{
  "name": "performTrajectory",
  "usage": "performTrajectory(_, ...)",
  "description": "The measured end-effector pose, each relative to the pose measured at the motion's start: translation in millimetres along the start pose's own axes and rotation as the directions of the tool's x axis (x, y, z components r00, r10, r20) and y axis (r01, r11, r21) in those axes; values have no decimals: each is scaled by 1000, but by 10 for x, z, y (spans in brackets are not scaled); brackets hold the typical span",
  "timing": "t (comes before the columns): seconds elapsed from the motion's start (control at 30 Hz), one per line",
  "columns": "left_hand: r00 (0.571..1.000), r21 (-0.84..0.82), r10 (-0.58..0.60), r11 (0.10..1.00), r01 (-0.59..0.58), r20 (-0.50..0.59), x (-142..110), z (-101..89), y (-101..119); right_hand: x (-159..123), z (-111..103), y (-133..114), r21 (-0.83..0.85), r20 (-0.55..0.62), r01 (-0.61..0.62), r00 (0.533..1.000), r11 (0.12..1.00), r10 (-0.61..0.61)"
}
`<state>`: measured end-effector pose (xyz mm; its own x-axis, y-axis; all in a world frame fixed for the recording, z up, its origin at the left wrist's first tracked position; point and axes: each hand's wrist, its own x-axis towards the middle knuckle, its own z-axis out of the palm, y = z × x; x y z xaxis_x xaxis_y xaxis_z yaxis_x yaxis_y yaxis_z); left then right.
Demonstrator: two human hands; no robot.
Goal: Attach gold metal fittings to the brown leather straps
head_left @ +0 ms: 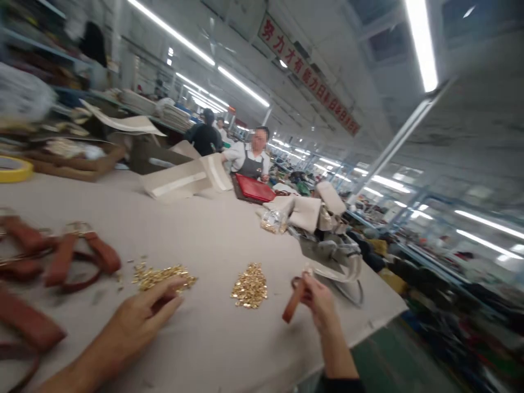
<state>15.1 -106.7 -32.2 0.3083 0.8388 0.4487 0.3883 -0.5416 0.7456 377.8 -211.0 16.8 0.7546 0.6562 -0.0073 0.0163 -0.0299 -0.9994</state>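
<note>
My left hand reaches to the near edge of a small heap of gold-coloured metal pieces. Its fingers are stretched out and apart, and nothing shows between them. A brown leather strap is pinched in my right hand, its free end angled down toward the table. Between the hands lies a second heap of gold metal pieces. Whether the left fingertips touch the first heap is hard to tell through the blur.
Brown leather straps with metal rings lie at the left of the table. A roll of yellow tape sits beyond them. Cream bag parts and a clear bag of gold pieces are at the right. A person faces a red bag.
</note>
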Motion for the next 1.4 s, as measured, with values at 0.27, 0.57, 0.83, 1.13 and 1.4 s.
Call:
performTrajectory(0.27, 994, -1, -38, 999, 38, 107, -59, -32, 252, 290, -370, 398, -619, 41, 265, 951, 740, -306)
performTrajectory(0.57, 998, -204, -37, 978, 47, 48, -106, -581, 809, -907, 1005, 784, -210, 658, 851, 488, 482, -574)
performTrajectory(0.83, 866, -103, -211, 977, 184, -453, -403, -1765, 988, -1652, 1271, 645, -53, 806, 945, 231, 322, -545)
performTrajectory(1.13, 728, 139, -445, 797, 587, -522, -1454, -1928, 324, -2706, 1735, 874, 139, 905, 959, -22, 247, -425)
performTrajectory(1.4, 593, 21, -568, 712, 702, -571, -1918, -1984, 271, -3084, 2304, 589, 289, 917, 923, -191, 252, -351)
